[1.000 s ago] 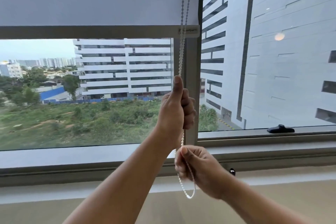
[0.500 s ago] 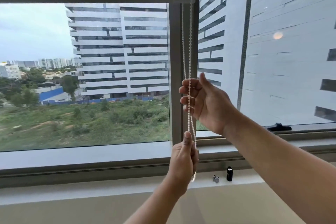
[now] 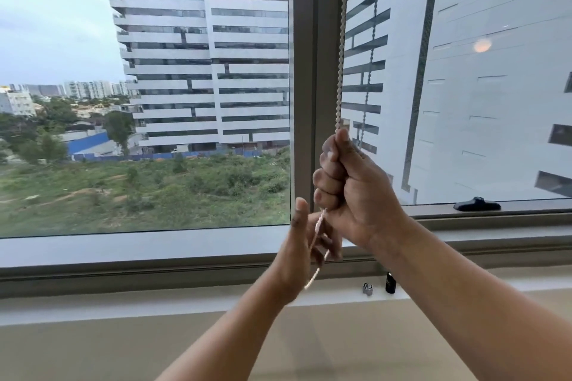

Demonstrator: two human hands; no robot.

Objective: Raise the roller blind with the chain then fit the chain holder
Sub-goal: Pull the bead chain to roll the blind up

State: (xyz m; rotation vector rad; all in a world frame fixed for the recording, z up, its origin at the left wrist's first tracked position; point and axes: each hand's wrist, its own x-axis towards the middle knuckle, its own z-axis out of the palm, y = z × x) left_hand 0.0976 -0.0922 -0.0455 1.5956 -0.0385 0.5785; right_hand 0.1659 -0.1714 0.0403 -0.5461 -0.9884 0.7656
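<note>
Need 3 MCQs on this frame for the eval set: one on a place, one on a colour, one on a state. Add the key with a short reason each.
1. Where do the small silver piece and the black cylinder stand?
A. On the window ledge, below the frame
B. On the floor
C. On a table

2. What colour is the window handle on the right pane's frame?
A. White
B. Black
C. Red

3. How is the right hand?
A. Flat on the glass
B. Hanging idle
C. Fisted round the chain

Key:
1 A: both stand side by side on the pale ledge.
2 B: it shows dark against the grey frame.
3 C: the fingers are curled round the front strand, which runs straight up from the fist.
</note>
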